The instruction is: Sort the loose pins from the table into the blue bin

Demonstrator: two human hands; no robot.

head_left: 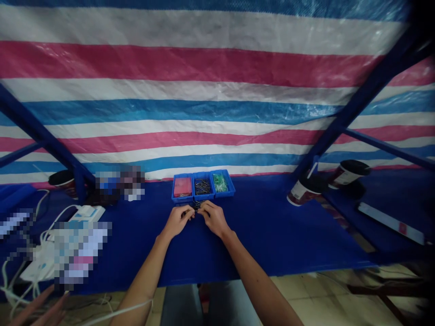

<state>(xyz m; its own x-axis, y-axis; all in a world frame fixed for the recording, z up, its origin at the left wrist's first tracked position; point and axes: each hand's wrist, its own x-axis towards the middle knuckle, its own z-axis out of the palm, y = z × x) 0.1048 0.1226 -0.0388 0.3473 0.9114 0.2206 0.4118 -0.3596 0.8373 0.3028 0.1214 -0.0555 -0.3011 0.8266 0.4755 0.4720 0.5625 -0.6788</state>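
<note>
My left hand (pixel 178 220) and my right hand (pixel 215 217) are close together above the blue table, each with its fingers pinched. Whatever is between the fingertips is too small to make out. Just behind them lie some thin dark metal pieces (pixel 197 206), partly covered by the fingers. Beyond these, three small blue bins stand side by side. Pink flat material fills the left bin (pixel 182 198), dark screw-like pieces lie in the middle bin (pixel 204 196), and green and clear small pieces are in the right bin (pixel 224 194).
A white power strip (pixel 39 267) with cables lies at left, near another person's hand (pixel 45 310). Dark-rimmed tubs (pixel 302 192) stand at right, with a long white box (pixel 390 223). Blue frame posts (pixel 356 106) flank the table before a striped tarp (pixel 217 108).
</note>
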